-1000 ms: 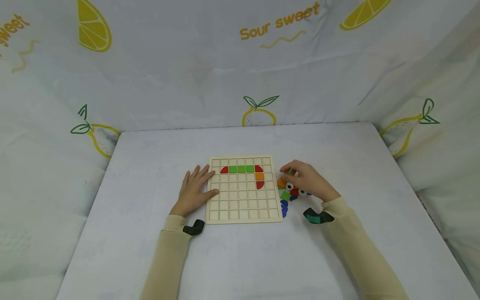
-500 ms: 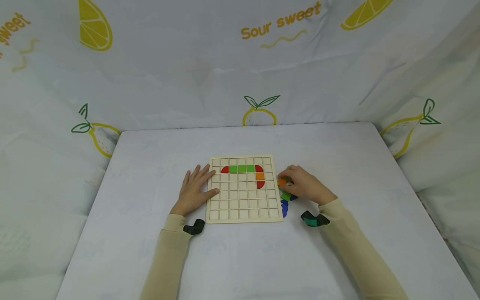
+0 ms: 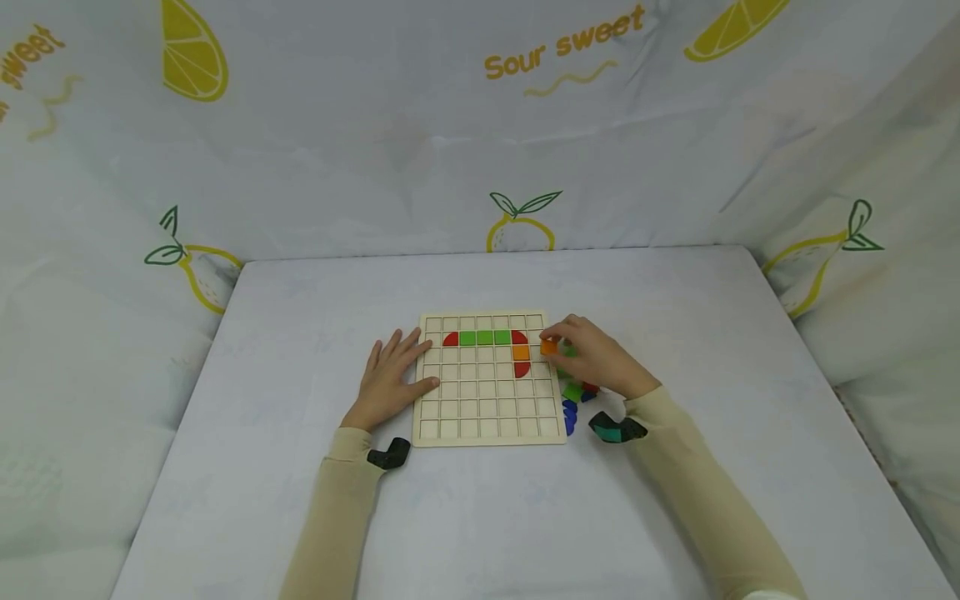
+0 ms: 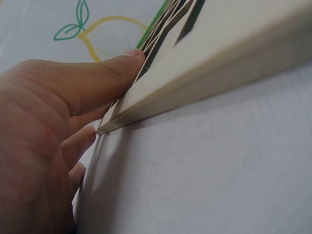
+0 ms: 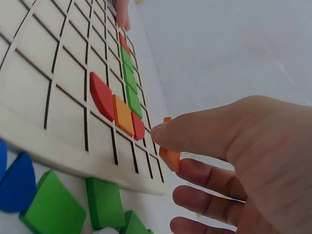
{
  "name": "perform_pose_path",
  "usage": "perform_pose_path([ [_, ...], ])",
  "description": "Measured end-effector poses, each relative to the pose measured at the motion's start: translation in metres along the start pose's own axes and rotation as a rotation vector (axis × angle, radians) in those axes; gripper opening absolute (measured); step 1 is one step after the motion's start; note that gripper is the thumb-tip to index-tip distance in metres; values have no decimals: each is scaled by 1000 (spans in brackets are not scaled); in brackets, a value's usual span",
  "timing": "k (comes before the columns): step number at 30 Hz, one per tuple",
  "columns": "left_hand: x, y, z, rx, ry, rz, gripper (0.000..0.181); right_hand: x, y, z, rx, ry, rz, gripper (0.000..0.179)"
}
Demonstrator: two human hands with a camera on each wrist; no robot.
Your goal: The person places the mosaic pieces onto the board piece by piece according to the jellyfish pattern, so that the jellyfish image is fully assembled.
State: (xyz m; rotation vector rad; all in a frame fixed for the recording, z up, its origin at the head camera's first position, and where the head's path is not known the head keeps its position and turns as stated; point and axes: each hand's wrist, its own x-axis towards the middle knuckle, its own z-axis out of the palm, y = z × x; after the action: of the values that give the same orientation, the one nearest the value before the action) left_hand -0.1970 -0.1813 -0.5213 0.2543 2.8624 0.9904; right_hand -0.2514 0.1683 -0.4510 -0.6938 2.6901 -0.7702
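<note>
A pale wooden grid board (image 3: 472, 408) lies flat on the table, holding a row of green squares (image 3: 484, 337), red rounded pieces (image 3: 451, 339) and one orange square (image 3: 521, 352). With spread, fairly straight fingers, my left hand (image 3: 387, 385) rests at the board's left edge; its thumb touches the rim in the left wrist view. My right hand (image 3: 600, 358) pinches another orange square tile (image 3: 549, 347) between thumb and fingers, above the board's right edge. In the right wrist view the thumb covers part of this orange tile (image 5: 170, 158).
Beside the board's right edge lie loose green pieces (image 3: 573, 392), blue rounded pieces (image 3: 570, 417) and a red piece (image 3: 591, 387), partly hidden under my right hand. White cloth with lemon prints (image 3: 521, 233) stands behind the table (image 3: 300, 292).
My right hand has picked up an orange square tile from the loose pieces and moved left with it to the board's right edge. My left hand stays in place.
</note>
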Motion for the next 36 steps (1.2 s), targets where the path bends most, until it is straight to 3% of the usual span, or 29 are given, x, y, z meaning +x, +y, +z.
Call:
perform_pose_path([
  [4, 0, -1, 0, 1, -6, -5, 72, 11, -12, 0, 55, 9, -64, 36],
  [11, 0, -2, 0, 10, -13, -13, 72, 34, -37, 5, 101, 4, -95, 35],
  [24, -1, 3, -5, 2, -24, -3, 73, 72, -77, 29, -8, -66, -195, 34],
  [29, 0, 1, -4, -8, -22, 5, 72, 80, -84, 38, -20, -88, -202, 34],
  [36, 0, -1, -3, -9, -19, 10, 72, 87, -89, 48, -44, -133, -145, 36],
])
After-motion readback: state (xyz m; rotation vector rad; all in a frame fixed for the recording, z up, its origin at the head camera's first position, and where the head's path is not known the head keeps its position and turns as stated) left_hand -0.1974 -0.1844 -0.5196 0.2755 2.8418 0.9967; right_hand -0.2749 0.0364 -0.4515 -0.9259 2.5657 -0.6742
